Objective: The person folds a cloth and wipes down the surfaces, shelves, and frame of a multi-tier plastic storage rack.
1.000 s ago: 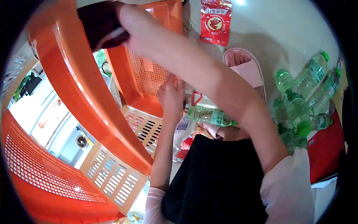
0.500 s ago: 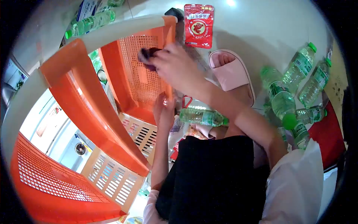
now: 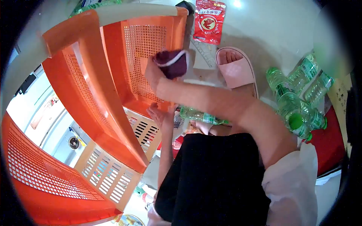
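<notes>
My right hand is closed around a dark purple cloth with a white stripe. It holds the cloth at the open side of an orange plastic shelf rack, in front of the mesh panel. Below it my left hand is raised with its fingers apart, close to the lower edge of that panel. Whether its fingertips touch the rack I cannot tell. The rack has pale tubes and beige slatted shelves, and it stands tilted across the left of the view.
On the tiled floor lie a red snack pouch and several green-capped plastic bottles at the right. Another bottle lies by my knees. My foot in a pink slipper is beside the rack.
My right hand has turned, and the purple cloth now shows more fully toward the right. My left hand has come off the rack's edge and its fingers have spread. The view has shifted slightly.
</notes>
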A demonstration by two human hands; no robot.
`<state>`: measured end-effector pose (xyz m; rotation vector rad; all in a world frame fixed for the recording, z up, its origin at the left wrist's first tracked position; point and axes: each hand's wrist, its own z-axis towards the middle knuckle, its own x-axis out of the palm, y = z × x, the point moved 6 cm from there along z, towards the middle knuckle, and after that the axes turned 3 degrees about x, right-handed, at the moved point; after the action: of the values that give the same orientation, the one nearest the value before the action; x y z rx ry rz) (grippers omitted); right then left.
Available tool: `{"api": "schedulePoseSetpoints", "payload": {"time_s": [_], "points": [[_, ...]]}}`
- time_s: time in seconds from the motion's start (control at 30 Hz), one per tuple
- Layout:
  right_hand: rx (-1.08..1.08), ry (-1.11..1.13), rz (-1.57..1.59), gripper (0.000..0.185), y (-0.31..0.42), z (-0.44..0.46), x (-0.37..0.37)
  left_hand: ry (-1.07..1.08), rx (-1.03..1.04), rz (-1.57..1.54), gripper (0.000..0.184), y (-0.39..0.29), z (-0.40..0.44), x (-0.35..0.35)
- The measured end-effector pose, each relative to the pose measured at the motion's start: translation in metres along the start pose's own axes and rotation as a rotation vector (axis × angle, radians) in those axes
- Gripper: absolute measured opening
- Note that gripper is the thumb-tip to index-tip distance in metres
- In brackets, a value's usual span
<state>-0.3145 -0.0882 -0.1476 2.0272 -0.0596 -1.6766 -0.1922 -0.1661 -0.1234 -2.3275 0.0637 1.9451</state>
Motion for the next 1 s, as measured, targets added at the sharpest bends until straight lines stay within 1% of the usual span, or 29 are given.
{"api": "schedulePoseSetpoints", "payload": {"time_s": [0.07,0.1,0.13,0.2,0.23,0.3,0.33,0.37,0.4,0.43,0.47,0.5,0.53,0.57,0.6,0.63,0.67,0.7,0.73,0.77,0.8,0.83,0.87,0.9,0.93,0.97,1.0], "points": [[-0.071,0.104,0.111,0.016,0.023,-0.013,0.014,-0.067,0.046,0.063,0.069,0.011,0.0,0.003],[-0.122,0.16,0.178,0.016,0.034,-0.023,0.02,0.012,-0.021,0.118,0.072,0.026,0.0,0.013],[-0.19,0.203,0.244,0.017,0.041,-0.035,0.02,0.008,-0.016,0.117,0.072,0.026,0.001,0.01],[-0.443,0.222,0.389,0.017,0.049,-0.063,0.014,0.114,0.149,0.158,0.07,0.019,0.001,0.011],[-0.442,0.218,0.391,0.017,0.045,-0.069,0.011,0.086,0.204,0.173,0.07,0.028,-0.003,0.017],[-0.35,0.139,0.575,0.018,0.032,-0.077,0.001,0.062,0.172,0.157,0.068,0.042,-0.013,0.025],[-0.347,0.139,0.569,0.018,0.022,-0.082,-0.005,0.038,0.137,0.134,0.066,0.044,-0.015,0.025],[-0.246,0.162,0.806,0.019,0.0,-0.084,-0.014,0.033,0.14,0.122,0.066,0.036,-0.015,0.024],[-0.14,0.185,1.043,0.02,-0.018,-0.088,-0.02,0.052,0.161,0.283,0.065,0.028,-0.019,0.022],[0.015,0.269,1.209,0.022,-0.034,-0.091,-0.016,0.067,0.182,0.445,0.065,0.021,-0.02,0.021],[0.141,0.318,1.149,0.022,-0.057,-0.101,-0.027,0.055,0.184,0.437,0.065,0.021,-0.021,0.018],[0.267,0.359,1.085,0.022,-0.082,-0.114,-0.04,0.165,0.081,0.339,0.059,0.03,-0.019,0.021],[0.39,0.214,1.08,0.023,-0.107,-0.126,-0.046,0.271,-0.013,0.234,0.054,0.035,-0.015,0.026],[0.511,0.073,1.071,0.023,-0.129,-0.137,-0.051,0.34,-0.049,0.192,0.046,-0.004,-0.002,-0.006],[0.699,-0.06,1.065,0.024,-0.151,-0.148,-0.067,0.331,-0.043,0.178,0.046,-0.014,0.008,-0.017],[0.882,-0.195,1.05,0.025,-0.17,-0.16,-0.082,0.352,0.115,0.122,0.045,-0.027,0.02,-0.023],[0.876,-0.196,1.039,0.025,-0.178,-0.156,-0.083,0.371,0.266,0.071,0.044,-0.044,0.027,-0.027],[0.906,-0.513,1.008,0.023,-0.192,-0.153,-0.096,0.306,0.312,0.011,0.047,-0.058,0.036,-0.033],[0.918,-0.838,0.96,0.022,-0.202,-0.154,-0.112,0.293,0.314,0.0,0.047,-0.08,0.047,-0.043],[0.907,-0.851,0.951,0.022,-0.206,-0.145,-0.12,0.297,0.244,-0.259,0.051,-0.109,0.06,-0.056],[0.799,-0.962,0.966,0.023,-0.209,-0.137,-0.137,0.298,0.174,-0.518,0.055,-0.132,0.069,-0.066],[0.686,-1.069,0.979,0.023,-0.211,-0.129,-0.15,0.285,0.184,-0.526,0.055,-0.15,0.074,-0.072],[0.555,-1.101,0.932,0.025,-0.211,-0.118,-0.158,0.198,0.196,-0.611,0.06,-0.165,0.08,-0.08],[0.518,-0.889,0.986,0.027,-0.211,-0.103,-0.152,0.114,0.206,-0.691,0.066,-0.175,0.086,-0.089],[0.482,-0.677,1.032,0.03,-0.208,-0.089,-0.147,0.112,0.214,-0.69,0.066,-0.185,0.095,-0.095],[0.414,-0.754,0.987,0.029,-0.205,-0.086,-0.15,0.079,0.214,-0.794,0.07,-0.192,0.104,-0.103],[0.42,-0.764,0.993,0.029,-0.207,-0.086,-0.146,0.05,0.212,-0.895,0.075,-0.196,0.111,-0.106]]}}
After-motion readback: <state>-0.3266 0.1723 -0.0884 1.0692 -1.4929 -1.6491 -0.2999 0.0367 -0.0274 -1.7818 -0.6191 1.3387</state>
